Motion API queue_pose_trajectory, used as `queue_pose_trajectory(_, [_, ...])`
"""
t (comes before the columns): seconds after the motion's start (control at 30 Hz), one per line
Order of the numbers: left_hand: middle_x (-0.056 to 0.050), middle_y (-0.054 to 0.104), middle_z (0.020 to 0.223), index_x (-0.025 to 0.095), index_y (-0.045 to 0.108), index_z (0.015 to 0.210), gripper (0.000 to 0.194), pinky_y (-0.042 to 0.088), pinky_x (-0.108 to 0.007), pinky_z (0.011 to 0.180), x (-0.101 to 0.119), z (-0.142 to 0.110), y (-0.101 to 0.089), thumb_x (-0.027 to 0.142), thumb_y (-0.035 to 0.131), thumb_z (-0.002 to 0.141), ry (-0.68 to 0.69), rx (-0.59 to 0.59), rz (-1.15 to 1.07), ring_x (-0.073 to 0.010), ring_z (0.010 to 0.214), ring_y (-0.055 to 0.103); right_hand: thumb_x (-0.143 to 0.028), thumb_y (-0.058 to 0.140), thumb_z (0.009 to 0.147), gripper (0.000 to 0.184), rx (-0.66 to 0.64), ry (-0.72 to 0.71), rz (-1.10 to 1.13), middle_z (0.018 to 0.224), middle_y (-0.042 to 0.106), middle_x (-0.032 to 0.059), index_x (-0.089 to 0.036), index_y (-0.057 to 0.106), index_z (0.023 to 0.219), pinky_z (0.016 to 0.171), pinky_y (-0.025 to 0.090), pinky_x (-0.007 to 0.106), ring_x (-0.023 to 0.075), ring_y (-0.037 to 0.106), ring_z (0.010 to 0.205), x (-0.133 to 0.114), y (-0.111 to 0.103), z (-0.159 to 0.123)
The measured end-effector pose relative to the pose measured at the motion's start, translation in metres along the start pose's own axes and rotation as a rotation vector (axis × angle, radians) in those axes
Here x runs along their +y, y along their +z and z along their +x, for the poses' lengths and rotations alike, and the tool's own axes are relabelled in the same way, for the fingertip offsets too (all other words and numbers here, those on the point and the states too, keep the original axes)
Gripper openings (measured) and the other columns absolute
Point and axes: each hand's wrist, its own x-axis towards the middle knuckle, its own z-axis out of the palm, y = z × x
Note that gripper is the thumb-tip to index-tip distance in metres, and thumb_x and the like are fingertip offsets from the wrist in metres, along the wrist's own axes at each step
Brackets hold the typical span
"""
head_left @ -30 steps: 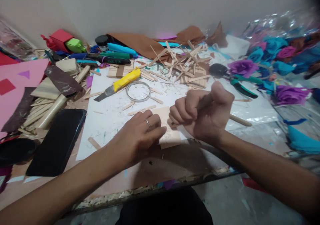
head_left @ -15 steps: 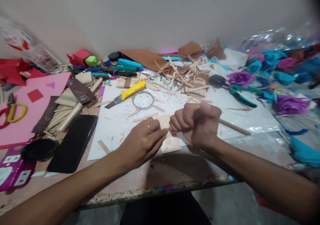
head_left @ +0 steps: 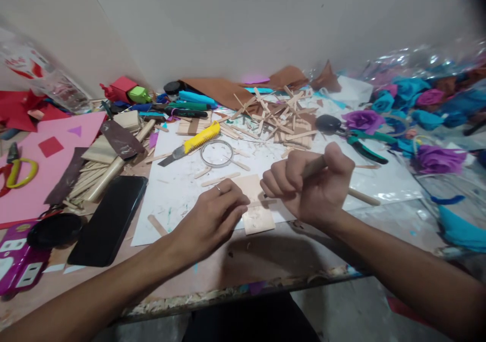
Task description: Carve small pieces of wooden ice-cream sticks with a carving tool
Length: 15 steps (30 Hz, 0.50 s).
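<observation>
My left hand (head_left: 216, 218), with a ring on one finger, is closed at the fingertips on a thin craft stick (head_left: 268, 202). The stick lies across a small pale wooden board (head_left: 260, 220), partly under my fingers. To the right, my right hand (head_left: 317, 190) is wrapped round a slim tool with a dark grey handle (head_left: 314, 166). Its small dark tip points down-left towards the stick; most of the tool is hidden in my fist, so its exact kind does not show. A round wooden rod (head_left: 363, 197) lies behind my right wrist.
White paper (head_left: 174, 190) covers the middle of the table. On it are a yellow utility knife (head_left: 201, 136), a clear ring (head_left: 216, 165) and a heap of craft sticks (head_left: 273, 112). Pliers (head_left: 366, 150) and paper flowers (head_left: 440, 160) lie right; a phone (head_left: 110, 220) and scissors (head_left: 23, 172) left.
My right hand has shifted a little right, away from my left fingertips, and turned so that the tool's dark handle shows. My left hand has drawn slightly left, and more of the stick is visible.
</observation>
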Motion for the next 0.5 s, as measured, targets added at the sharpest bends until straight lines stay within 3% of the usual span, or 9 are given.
queue_pose_trajectory(0.17, [-0.001, 0.068, 0.094, 0.020, 0.073, 0.110, 0.012, 0.049, -0.028, 0.081, -0.003, -0.003, 0.000, 0.018, 0.063, 0.104, -0.016, 0.066, -0.043, -0.0135, 0.088, 0.064, -0.076, 0.053, 0.094, 0.073, 0.048, -0.013, -0.039, 0.040, 0.025, -0.0055, -0.021, 0.041, 0.047, 0.044, 0.024, 0.029, 0.0096, 0.021, 0.037, -0.001, 0.005, -0.001])
queue_pose_trajectory(0.5, [-0.006, 0.064, 0.097, 0.014, 0.071, 0.107, 0.017, 0.049, -0.027, 0.073, -0.006, -0.006, 0.004, 0.011, 0.055, 0.105, 0.188, 0.033, 0.108, -0.0137, 0.084, 0.061, -0.080, 0.052, 0.093, 0.073, -0.070, 0.053, -0.019, 0.042, 0.030, -0.0053, -0.022, 0.043, 0.051, 0.043, 0.028, 0.028, 0.0104, 0.026, 0.038, 0.011, 0.002, -0.002])
